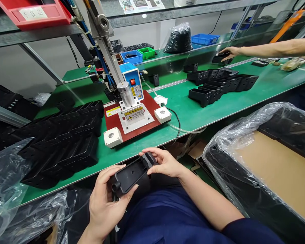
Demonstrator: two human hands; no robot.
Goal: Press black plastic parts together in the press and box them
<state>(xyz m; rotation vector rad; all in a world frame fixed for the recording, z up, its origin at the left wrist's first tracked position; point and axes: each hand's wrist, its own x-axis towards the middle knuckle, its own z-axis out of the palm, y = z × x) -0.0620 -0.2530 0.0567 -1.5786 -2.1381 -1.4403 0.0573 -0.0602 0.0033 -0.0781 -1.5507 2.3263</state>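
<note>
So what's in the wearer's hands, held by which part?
A black housing: left hand around its near end, right hand pinching the far end, possibly a separate piece.

Black housing (127, 179) in my left hand (105, 200) and right hand (167, 164): looks plastic, matt, smooth. Beyond my hands, metal cylinder (126, 95), bare, satin; base plate (149, 103), smooth. Bench top (193, 117) ahead of them: green, smooth, semi-gloss. Left of my left hand, black parts (76, 135), plastic-looking, slight sheen. Right of my right hand, clear plastic film (232, 135), glossy, crinkled; cardboard (277, 162), matt. Below, my navy cloth top (162, 217).
</note>
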